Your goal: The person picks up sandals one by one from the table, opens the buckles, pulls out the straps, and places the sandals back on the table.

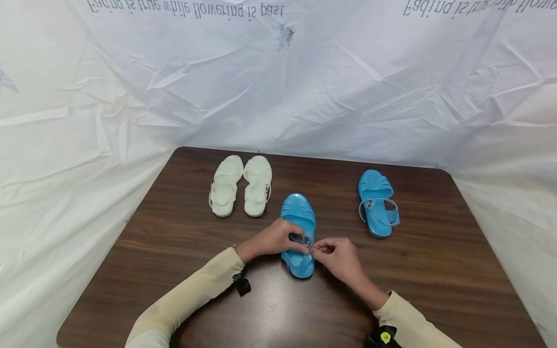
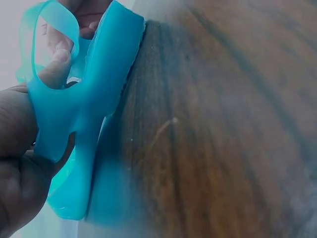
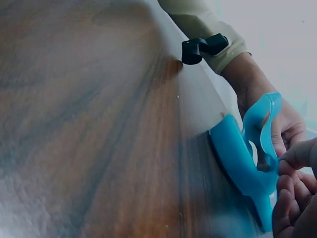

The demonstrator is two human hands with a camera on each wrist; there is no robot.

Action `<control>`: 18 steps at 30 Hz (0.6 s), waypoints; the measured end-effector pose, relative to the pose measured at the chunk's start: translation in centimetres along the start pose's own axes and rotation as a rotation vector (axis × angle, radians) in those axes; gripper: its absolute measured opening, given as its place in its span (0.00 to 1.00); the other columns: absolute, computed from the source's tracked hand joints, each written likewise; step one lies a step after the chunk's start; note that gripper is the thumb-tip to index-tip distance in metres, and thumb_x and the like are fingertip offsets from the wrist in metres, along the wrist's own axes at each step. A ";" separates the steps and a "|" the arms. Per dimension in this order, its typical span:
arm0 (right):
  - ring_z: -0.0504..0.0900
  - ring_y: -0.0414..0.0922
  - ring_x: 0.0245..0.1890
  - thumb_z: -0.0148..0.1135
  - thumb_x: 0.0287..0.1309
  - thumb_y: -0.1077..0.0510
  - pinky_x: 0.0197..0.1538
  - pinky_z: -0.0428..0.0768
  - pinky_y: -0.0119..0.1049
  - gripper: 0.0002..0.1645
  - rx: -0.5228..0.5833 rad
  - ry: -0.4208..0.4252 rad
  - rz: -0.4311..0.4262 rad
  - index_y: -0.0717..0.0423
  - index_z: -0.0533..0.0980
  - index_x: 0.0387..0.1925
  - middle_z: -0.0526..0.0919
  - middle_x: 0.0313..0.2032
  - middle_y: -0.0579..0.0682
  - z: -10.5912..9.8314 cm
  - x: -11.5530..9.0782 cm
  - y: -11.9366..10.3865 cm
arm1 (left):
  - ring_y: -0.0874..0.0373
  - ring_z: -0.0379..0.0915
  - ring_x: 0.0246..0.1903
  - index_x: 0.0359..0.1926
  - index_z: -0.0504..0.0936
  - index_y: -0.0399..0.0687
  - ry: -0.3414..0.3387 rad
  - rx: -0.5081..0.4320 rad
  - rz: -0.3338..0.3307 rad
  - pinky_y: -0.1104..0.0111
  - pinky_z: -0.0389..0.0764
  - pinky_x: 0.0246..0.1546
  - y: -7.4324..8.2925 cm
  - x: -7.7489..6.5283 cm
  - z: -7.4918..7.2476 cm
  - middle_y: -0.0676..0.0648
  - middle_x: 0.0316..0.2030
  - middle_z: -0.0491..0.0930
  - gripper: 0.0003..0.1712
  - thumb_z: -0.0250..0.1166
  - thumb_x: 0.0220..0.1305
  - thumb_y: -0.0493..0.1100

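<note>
A blue jelly sandal (image 1: 298, 208) stands on the table in front of me, toe pointing away, both hands at its ankle strap. From the left, my left hand (image 1: 276, 237) grips the strap beside the small metal buckle (image 1: 306, 240), thumb on the near side. My right hand (image 1: 341, 260) pinches the strap near the buckle between thumb and fingertips. In the left wrist view, the sandal's heel and looped strap (image 2: 54, 99) show beside the left thumb. The right wrist view shows both hands meeting at the sandal (image 3: 237, 153); fingers hide the strap end.
A second blue sandal (image 1: 377, 205) lies at the back right, its strap looped over the footbed. Two white sandals (image 1: 224, 186) stand side by side at the back left. Everything rests on a dark wooden table (image 1: 174, 241), with a white printed sheet (image 1: 278, 96) hanging behind.
</note>
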State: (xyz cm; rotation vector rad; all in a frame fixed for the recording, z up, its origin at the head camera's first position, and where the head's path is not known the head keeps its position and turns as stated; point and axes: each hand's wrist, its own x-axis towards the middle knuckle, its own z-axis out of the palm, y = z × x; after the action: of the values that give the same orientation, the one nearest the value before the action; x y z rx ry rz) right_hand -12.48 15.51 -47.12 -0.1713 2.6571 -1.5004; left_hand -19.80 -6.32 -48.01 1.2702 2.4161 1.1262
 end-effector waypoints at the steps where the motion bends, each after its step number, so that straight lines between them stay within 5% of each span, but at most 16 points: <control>1: 0.80 0.39 0.26 0.73 0.59 0.59 0.28 0.79 0.31 0.02 0.026 -0.015 0.021 0.53 0.88 0.32 0.87 0.27 0.43 -0.1 0.0 0.0 | 0.71 0.57 0.20 0.23 0.73 0.53 0.000 0.000 -0.001 0.79 0.61 0.25 0.0 0.0 0.0 0.60 0.19 0.61 0.20 0.75 0.61 0.50; 7: 0.78 0.45 0.25 0.68 0.64 0.58 0.24 0.78 0.37 0.07 0.181 -0.098 0.157 0.56 0.87 0.40 0.83 0.27 0.50 -0.6 0.0 0.0 | 0.71 0.56 0.20 0.22 0.72 0.54 0.000 0.000 -0.007 0.78 0.61 0.24 0.1 0.0 -0.2 0.61 0.18 0.60 0.21 0.75 0.62 0.51; 12: 0.80 0.44 0.26 0.70 0.64 0.55 0.27 0.80 0.35 0.08 0.109 -0.063 0.047 0.55 0.86 0.39 0.85 0.28 0.49 -0.7 0.2 -0.2 | 0.72 0.63 0.21 0.26 0.79 0.53 -0.010 -0.020 -0.026 0.79 0.67 0.25 0.2 0.1 -0.3 0.61 0.20 0.69 0.16 0.75 0.62 0.51; 18: 0.83 0.38 0.29 0.76 0.58 0.50 0.32 0.82 0.31 0.12 0.024 0.034 -0.077 0.53 0.86 0.39 0.86 0.30 0.44 -0.4 0.4 -0.3 | 0.75 0.80 0.36 0.44 0.90 0.49 -0.011 -0.032 -0.077 0.78 0.80 0.37 0.4 0.1 -0.2 0.57 0.36 0.88 0.15 0.77 0.60 0.50</control>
State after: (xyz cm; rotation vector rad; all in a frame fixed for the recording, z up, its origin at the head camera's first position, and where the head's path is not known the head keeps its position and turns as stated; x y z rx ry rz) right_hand -12.91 15.63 -46.70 -0.2513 2.6865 -1.5700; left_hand -19.75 -6.19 -47.56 1.1610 2.4068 1.1287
